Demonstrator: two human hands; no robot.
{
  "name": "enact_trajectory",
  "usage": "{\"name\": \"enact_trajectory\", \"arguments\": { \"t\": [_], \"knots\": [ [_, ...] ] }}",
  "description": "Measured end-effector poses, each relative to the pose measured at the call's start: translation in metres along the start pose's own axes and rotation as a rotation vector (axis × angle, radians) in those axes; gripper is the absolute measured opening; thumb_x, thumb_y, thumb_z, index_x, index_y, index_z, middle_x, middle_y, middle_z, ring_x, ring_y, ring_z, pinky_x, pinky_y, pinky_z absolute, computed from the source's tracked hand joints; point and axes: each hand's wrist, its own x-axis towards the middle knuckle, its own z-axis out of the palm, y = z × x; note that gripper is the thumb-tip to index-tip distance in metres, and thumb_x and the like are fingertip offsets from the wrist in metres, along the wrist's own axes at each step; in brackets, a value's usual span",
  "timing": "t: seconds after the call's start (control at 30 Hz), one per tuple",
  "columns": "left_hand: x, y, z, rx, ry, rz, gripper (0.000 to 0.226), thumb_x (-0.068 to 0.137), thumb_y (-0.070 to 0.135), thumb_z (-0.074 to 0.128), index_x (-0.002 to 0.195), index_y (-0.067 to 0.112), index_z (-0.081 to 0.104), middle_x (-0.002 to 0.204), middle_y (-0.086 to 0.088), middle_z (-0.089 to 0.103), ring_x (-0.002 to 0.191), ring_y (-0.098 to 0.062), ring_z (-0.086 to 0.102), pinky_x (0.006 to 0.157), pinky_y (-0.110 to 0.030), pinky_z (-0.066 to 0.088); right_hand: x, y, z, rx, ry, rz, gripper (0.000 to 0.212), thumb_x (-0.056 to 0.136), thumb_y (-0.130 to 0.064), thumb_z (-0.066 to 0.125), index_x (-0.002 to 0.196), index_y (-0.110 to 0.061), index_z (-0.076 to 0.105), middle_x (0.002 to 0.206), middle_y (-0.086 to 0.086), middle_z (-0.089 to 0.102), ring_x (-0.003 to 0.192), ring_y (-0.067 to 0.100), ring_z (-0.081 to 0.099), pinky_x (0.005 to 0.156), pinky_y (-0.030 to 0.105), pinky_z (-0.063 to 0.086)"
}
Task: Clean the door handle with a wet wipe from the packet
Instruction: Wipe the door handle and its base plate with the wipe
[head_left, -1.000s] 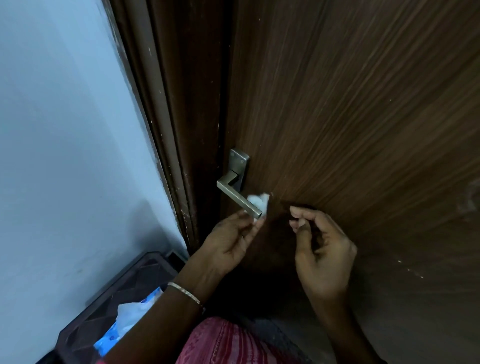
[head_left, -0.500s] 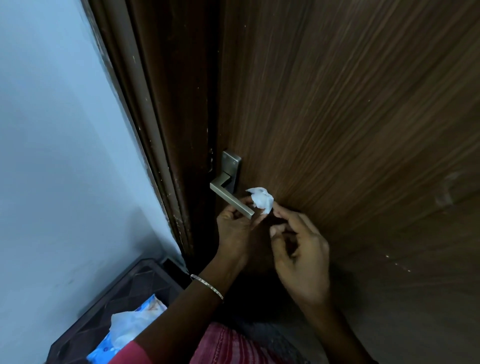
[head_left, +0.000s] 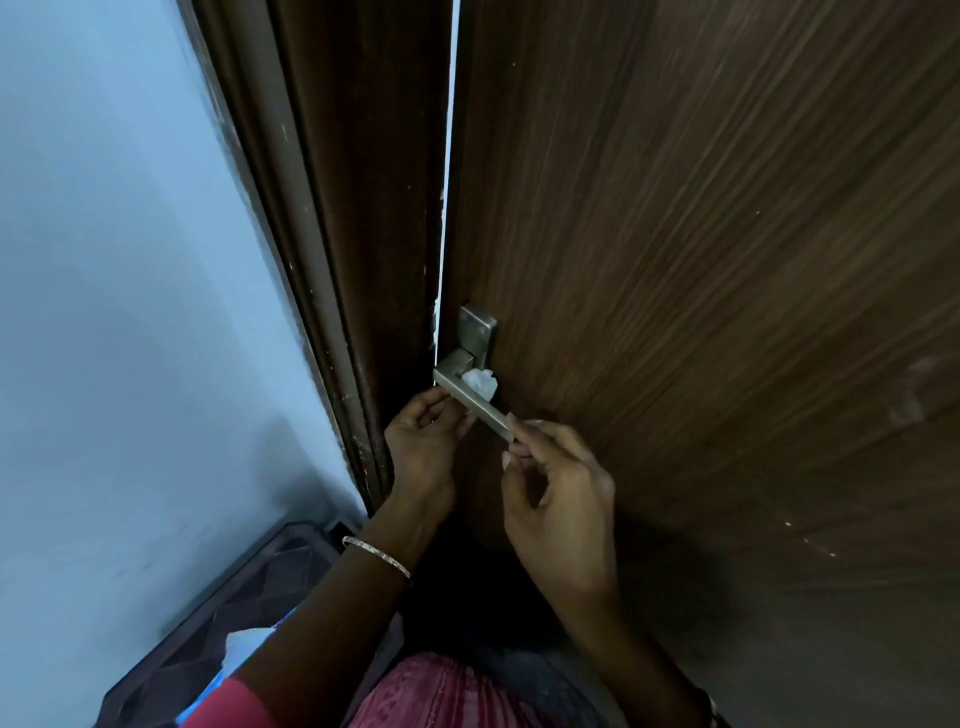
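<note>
A brushed-metal door handle with a square lever sticks out of the brown wooden door. A crumpled white wet wipe sits behind the lever, close to its neck. My left hand reaches up from below with its fingers curled under the lever, pressing the wipe against it; the fingertips are hidden behind the metal. My right hand pinches the free end of the lever between thumb and forefinger. The blue and white wipe packet lies low at the left, partly hidden by my left forearm.
The packet rests on a dark patterned plastic surface against the pale blue wall. The dark door frame runs up left of the handle, with a thin bright gap between frame and door.
The wipe has slid along the lever from its free end to the neck. My right hand has moved up onto the lever's tip. A bright gap now shows beside the door.
</note>
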Motion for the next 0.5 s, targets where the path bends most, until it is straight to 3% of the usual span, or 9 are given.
{"name": "enact_trajectory", "arguments": {
  "t": [0.13, 0.27, 0.4, 0.5],
  "knots": [
    [0.006, 0.003, 0.004, -0.033, 0.052, 0.003, 0.016, 0.087, 0.001, 0.064, 0.102, 0.002, 0.069, 0.096, -0.011, 0.074, 0.087, -0.019, 0.073, 0.068, -0.022, 0.057, -0.001, 0.000, 0.001, 0.000, -0.006, -0.005, 0.039, 0.090, -0.007, 0.065, 0.129, -0.015, 0.065, 0.117, -0.004, 0.062, 0.097, -0.006, 0.061, 0.081, 0.000, 0.046],
    [0.015, 0.008, 0.009, 0.024, 0.171, -0.018, 0.020, 0.086, 0.001, 0.067, 0.105, -0.002, 0.070, 0.099, -0.017, 0.074, 0.092, -0.027, 0.073, 0.080, -0.037, 0.060, -0.004, 0.000, 0.002, 0.013, -0.021, 0.003, 0.041, 0.089, -0.010, 0.067, 0.130, -0.014, 0.064, 0.119, -0.004, 0.060, 0.097, -0.005, 0.061, 0.084, -0.003, 0.044],
    [0.015, 0.005, 0.014, 0.150, 0.336, 0.010, 0.017, 0.089, -0.003, 0.061, 0.104, -0.004, 0.070, 0.097, -0.019, 0.073, 0.089, -0.028, 0.072, 0.078, -0.035, 0.061, -0.005, 0.000, 0.003, 0.037, -0.010, 0.006, 0.041, 0.088, -0.010, 0.069, 0.129, -0.013, 0.065, 0.119, -0.004, 0.059, 0.096, -0.005, 0.062, 0.084, 0.001, 0.047],
    [0.016, 0.005, 0.018, 0.111, 0.355, -0.061, 0.016, 0.090, -0.002, 0.059, 0.102, -0.005, 0.069, 0.102, -0.022, 0.071, 0.092, -0.032, 0.071, 0.082, -0.039, 0.059, -0.005, -0.001, 0.005, 0.037, -0.019, 0.013, 0.043, 0.088, -0.015, 0.069, 0.131, -0.015, 0.063, 0.122, -0.005, 0.057, 0.098, -0.005, 0.062, 0.085, 0.005, 0.050]
  ]
}}
